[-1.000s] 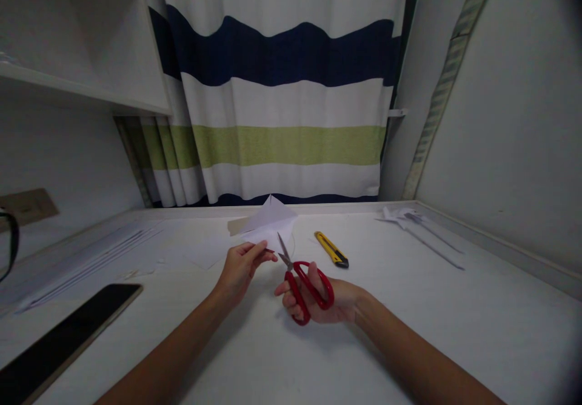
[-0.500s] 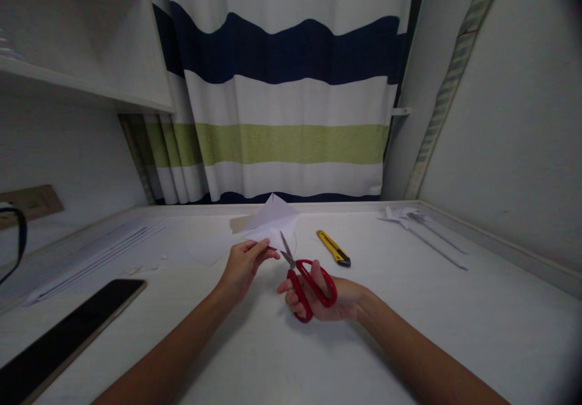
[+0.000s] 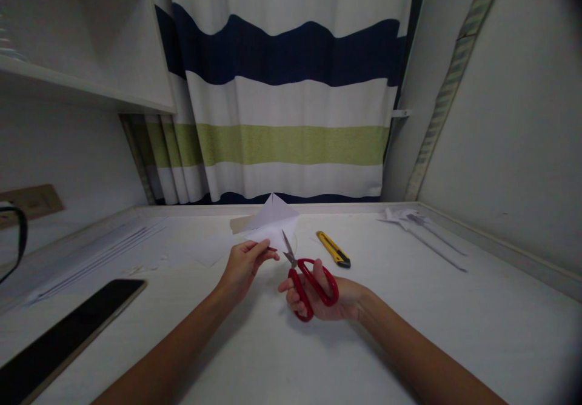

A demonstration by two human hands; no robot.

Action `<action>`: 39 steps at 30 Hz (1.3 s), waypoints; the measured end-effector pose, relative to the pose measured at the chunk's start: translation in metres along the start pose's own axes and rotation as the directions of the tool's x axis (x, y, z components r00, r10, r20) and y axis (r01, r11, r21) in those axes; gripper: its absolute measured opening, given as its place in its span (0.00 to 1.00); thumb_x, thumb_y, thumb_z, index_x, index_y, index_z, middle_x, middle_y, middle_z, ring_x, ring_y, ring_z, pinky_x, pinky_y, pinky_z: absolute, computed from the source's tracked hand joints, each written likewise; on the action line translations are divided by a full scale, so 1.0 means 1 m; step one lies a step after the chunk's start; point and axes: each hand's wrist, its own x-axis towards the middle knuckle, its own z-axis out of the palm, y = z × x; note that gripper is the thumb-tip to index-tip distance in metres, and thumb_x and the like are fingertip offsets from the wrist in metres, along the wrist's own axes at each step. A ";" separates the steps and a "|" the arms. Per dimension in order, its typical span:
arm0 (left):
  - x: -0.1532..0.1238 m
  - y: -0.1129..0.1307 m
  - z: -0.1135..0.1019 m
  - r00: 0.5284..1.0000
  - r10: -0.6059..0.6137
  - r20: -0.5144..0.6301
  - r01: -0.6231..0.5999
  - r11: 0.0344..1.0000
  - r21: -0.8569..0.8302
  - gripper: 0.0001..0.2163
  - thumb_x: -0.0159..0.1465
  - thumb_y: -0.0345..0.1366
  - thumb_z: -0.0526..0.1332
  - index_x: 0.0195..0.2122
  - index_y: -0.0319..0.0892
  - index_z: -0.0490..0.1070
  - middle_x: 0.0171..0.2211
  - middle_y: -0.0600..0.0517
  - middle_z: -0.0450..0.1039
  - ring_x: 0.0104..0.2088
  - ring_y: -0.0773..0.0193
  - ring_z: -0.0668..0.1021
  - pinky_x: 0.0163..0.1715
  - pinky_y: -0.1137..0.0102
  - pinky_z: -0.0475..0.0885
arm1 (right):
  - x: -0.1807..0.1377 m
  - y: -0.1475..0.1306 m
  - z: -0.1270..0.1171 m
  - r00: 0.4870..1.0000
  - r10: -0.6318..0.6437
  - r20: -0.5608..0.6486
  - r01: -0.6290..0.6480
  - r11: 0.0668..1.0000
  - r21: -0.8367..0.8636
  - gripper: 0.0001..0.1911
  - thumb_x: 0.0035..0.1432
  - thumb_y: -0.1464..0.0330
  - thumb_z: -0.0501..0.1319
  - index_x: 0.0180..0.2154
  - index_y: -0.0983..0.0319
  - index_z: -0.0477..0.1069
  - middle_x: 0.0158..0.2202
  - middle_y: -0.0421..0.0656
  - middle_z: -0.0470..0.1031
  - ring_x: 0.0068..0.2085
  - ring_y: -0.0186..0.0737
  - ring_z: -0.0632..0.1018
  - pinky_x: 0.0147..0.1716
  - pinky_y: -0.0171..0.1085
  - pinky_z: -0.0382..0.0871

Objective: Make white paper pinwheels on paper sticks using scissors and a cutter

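Observation:
My left hand (image 3: pixel 248 265) pinches a small, thin dark-red piece (image 3: pixel 271 249) between thumb and forefinger; its exact kind is too small to make out. Red-handled scissors (image 3: pixel 304 281) are in my right hand (image 3: pixel 327 299), with thumb and fingers through the handle loops. The scissor blades are apart and point up and away, their tips just right of the dark-red piece without touching it. Behind both hands lies a folded white paper (image 3: pixel 273 216), its peak standing toward the curtain.
A yellow utility knife (image 3: pixel 333 249) lies right of the scissors. Farther right are crumpled white paper and thin rods (image 3: pixel 436 243). At left lie a dark phone-like slab (image 3: pixel 73 338), small white scraps (image 3: pixel 136 269) and a clear sleeve with thin sticks (image 3: pixel 97 259). A striped curtain (image 3: pixel 291 144) hangs behind.
The scissors have shifted slightly right, so the blades stand a little farther from the dark-red piece. My left hand has hardly moved.

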 end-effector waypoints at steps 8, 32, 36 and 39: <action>0.000 -0.001 0.000 1.000 -0.001 0.010 0.001 1.000 0.010 0.07 0.50 0.32 0.60 0.20 0.32 0.69 0.20 0.48 0.72 0.22 0.69 0.73 0.33 0.73 0.67 | -0.001 -0.001 0.001 1.000 -0.005 0.014 0.005 1.000 -0.020 0.37 0.41 0.45 0.50 0.41 0.71 0.63 0.26 0.41 0.58 0.27 0.30 0.61 0.28 0.32 0.50; -0.001 0.001 0.001 1.000 0.017 0.003 -0.017 0.999 0.037 0.07 0.49 0.32 0.60 0.19 0.33 0.69 0.18 0.50 0.71 0.21 0.68 0.73 0.31 0.72 0.67 | 0.000 0.000 -0.001 1.000 0.019 0.007 -0.019 1.000 0.000 0.35 0.43 0.45 0.48 0.39 0.70 0.63 0.25 0.40 0.57 0.26 0.30 0.60 0.27 0.32 0.49; 0.000 0.001 0.001 1.000 0.027 0.009 -0.027 0.999 0.042 0.07 0.50 0.31 0.60 0.19 0.32 0.69 0.18 0.49 0.71 0.20 0.68 0.73 0.30 0.72 0.67 | 0.000 -0.001 0.001 1.000 0.018 -0.023 -0.019 1.000 -0.007 0.35 0.44 0.45 0.47 0.39 0.71 0.63 0.24 0.40 0.58 0.25 0.29 0.60 0.26 0.32 0.49; 0.000 0.001 0.001 1.000 0.028 0.008 -0.028 0.998 0.051 0.07 0.50 0.32 0.60 0.19 0.32 0.69 0.19 0.49 0.71 0.20 0.68 0.73 0.29 0.72 0.67 | 0.001 -0.001 0.001 0.999 0.011 -0.049 -0.012 1.000 -0.013 0.35 0.46 0.46 0.45 0.39 0.72 0.63 0.23 0.39 0.57 0.24 0.28 0.60 0.25 0.31 0.49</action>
